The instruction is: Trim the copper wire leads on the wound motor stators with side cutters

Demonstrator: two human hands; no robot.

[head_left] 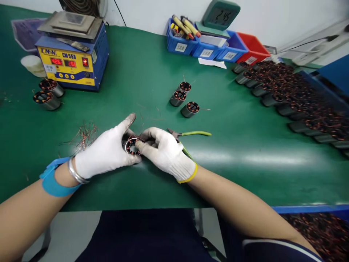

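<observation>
A round metal motor stator (132, 147) with dark slots and copper windings sits between my two gloved hands. My left hand (109, 147) wraps round its left side, thumb below and fingers above. The thumb and fingers of my right hand (166, 151) pinch at the stator's upper right edge, where thin copper wire shows; the fingertips partly hide it. Green-handled cutters (195, 133) lie just beyond my right hand, which covers part of one handle. Left of my left hand is a small heap of copper wire scraps (85, 136).
Three stators (190, 109) stand behind my hands, two more (47, 100) at the left. A yellow-blue soldering station (68, 67) is at the back left. Blue bins (181, 45) and a red bin (252, 47) line the wall. Many stators (300, 98) fill the right side.
</observation>
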